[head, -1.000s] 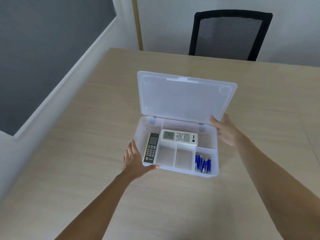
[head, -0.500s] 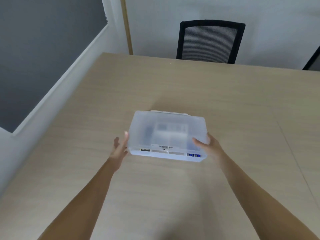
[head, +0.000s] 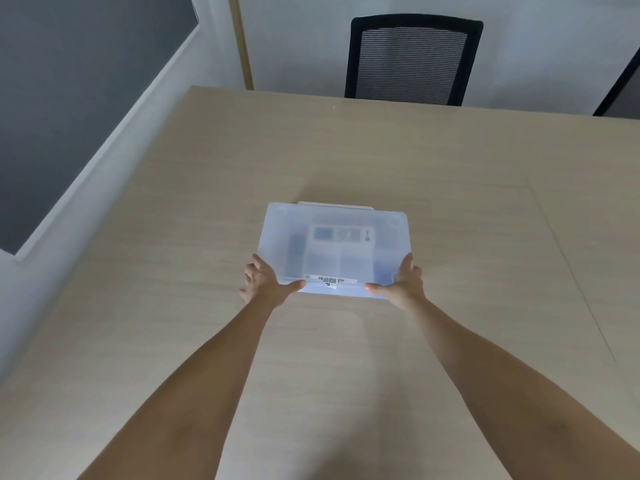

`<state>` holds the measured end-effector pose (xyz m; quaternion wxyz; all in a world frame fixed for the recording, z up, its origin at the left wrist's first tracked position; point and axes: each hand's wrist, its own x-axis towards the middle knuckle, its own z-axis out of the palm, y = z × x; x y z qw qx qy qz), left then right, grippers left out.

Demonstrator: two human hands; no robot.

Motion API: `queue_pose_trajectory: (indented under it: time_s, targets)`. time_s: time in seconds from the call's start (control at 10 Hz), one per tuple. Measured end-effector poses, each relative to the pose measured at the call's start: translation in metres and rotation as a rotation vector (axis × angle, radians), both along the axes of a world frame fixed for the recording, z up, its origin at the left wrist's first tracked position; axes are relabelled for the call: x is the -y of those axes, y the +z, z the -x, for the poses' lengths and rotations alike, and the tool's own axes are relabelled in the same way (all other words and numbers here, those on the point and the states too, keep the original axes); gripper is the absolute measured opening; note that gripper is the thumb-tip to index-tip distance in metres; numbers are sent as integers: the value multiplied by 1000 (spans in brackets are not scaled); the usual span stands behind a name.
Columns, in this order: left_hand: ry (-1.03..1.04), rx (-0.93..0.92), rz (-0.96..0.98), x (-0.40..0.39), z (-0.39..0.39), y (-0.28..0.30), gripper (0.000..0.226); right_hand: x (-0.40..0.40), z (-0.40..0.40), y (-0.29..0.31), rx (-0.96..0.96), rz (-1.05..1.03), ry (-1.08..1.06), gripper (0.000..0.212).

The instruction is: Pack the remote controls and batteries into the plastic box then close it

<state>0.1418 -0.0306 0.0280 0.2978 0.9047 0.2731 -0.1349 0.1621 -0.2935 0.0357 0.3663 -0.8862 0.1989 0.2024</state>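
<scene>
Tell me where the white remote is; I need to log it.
In the head view, the white remote lies inside the closed plastic box, along its far side, showing through the lid at table centre.

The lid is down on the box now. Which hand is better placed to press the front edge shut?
Neither clearly: the left hand and right hand each grip a near corner of the plastic box, thumbs on the front edge. Pressing with both together seems best, since the lid already lies flat.
</scene>
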Motion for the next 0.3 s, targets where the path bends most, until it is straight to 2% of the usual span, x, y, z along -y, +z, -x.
queue_pose_trajectory:
  time_s: [0.1, 0.2, 0.3]
  targets:
    - [-7, 0, -135, 3, 6, 3, 131, -4, 9, 6, -1, 139, 61, 125]
    - [25, 130, -99, 6, 20, 0, 134, -7, 13, 19, 25, 169, 63, 119]
    - [62, 388, 26, 1, 51, -7, 118, 1, 20, 52, 285, -25, 82, 98]
